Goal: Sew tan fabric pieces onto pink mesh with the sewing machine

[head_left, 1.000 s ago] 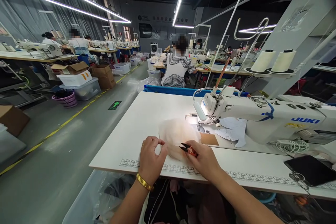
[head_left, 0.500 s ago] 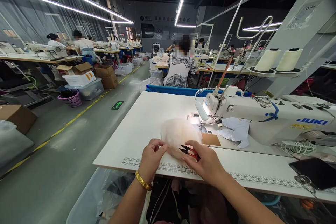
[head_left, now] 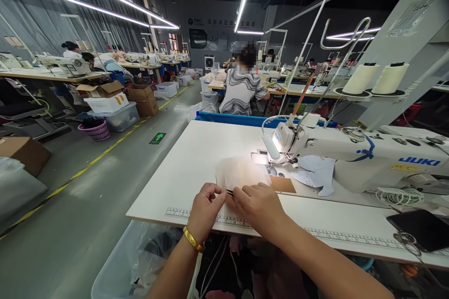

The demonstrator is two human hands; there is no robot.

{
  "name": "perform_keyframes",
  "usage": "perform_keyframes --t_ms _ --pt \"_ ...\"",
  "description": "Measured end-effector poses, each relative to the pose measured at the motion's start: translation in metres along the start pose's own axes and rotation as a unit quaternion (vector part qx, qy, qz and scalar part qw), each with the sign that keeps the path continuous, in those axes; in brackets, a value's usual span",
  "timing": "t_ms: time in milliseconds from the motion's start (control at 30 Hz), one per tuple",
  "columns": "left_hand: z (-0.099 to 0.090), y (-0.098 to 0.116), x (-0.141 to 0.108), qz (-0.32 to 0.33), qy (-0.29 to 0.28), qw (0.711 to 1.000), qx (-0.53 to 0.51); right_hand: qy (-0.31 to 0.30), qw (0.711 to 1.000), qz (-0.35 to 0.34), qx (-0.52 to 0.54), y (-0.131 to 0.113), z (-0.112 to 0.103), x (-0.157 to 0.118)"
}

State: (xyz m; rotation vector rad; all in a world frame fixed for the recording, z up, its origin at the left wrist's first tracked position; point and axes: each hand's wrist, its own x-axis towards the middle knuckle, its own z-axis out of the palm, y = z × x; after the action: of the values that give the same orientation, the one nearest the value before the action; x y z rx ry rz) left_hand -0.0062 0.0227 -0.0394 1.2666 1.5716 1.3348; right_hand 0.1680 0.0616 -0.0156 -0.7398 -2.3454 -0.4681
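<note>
A bunch of sheer, cream fabric lies on the white sewing table, left of the needle area. My left hand pinches the near edge of this fabric between thumb and fingers; a gold bracelet circles that wrist. My right hand is closed around thread snips, whose dark tips show right beside my left fingertips. The rest of the snips is hidden under my fingers. Whether the blades have a thread or the fabric between them is too small to tell.
A JUKI sewing machine with its lamp lit stands at the right, paper pieces beside it. A black phone lies near the right edge. Below the table's left corner is a plastic bin. A co-worker sits ahead.
My right hand has moved left and turned over, bringing the snips up to my left fingertips. The left hand keeps its pinch on the fabric almost in place.
</note>
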Motion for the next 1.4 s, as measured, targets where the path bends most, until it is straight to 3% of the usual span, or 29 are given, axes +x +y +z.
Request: perform_keyframes --t_ms 100,267,367,467,567,667,733,833,1067,1233,1400 --pt "0.001 -0.001 -0.001 0.006 -0.001 1.0 0.006 -0.005 1.0 0.012 0.022 0.001 0.001 -0.001" --pt "-0.019 -0.004 -0.002 0.031 0.022 0.999 -0.039 -0.014 0.982 0.116 0.146 0.013 -0.009 -0.015" --pt "-0.034 -0.006 -0.003 0.039 0.095 0.994 -0.045 -0.012 0.978 0.139 0.154 0.018 -0.004 -0.028" --pt "-0.037 -0.005 -0.006 0.088 0.183 0.977 0.058 -0.028 0.976 0.152 0.153 0.02 0.008 -0.034" --pt "-0.026 -0.006 -0.009 0.152 0.144 0.969 0.132 -0.07 0.948 0.221 0.217 0.024 0.014 -0.03" --pt "-0.012 -0.009 -0.01 0.188 0.081 0.966 0.16 -0.103 0.895 0.304 0.311 0.03 0.011 -0.021" --pt "-0.005 -0.011 -0.009 0.198 0.074 0.961 0.178 -0.106 0.869 0.333 0.351 0.032 0.008 -0.017" --pt "0.005 -0.011 -0.009 0.211 0.076 0.952 0.207 -0.1 0.853 0.347 0.375 0.034 0.006 -0.015" --pt "0.024 -0.01 -0.008 0.221 0.098 0.928 0.283 -0.091 0.852 0.342 0.386 0.033 0.008 -0.016" --pt "0.014 -0.008 -0.002 0.228 0.087 0.935 0.257 -0.115 0.859 0.323 0.38 0.036 0.0 -0.017" --pt "0.005 -0.005 -0.004 0.228 0.07 0.945 0.223 -0.15 0.924 0.209 0.283 0.038 -0.001 -0.029"
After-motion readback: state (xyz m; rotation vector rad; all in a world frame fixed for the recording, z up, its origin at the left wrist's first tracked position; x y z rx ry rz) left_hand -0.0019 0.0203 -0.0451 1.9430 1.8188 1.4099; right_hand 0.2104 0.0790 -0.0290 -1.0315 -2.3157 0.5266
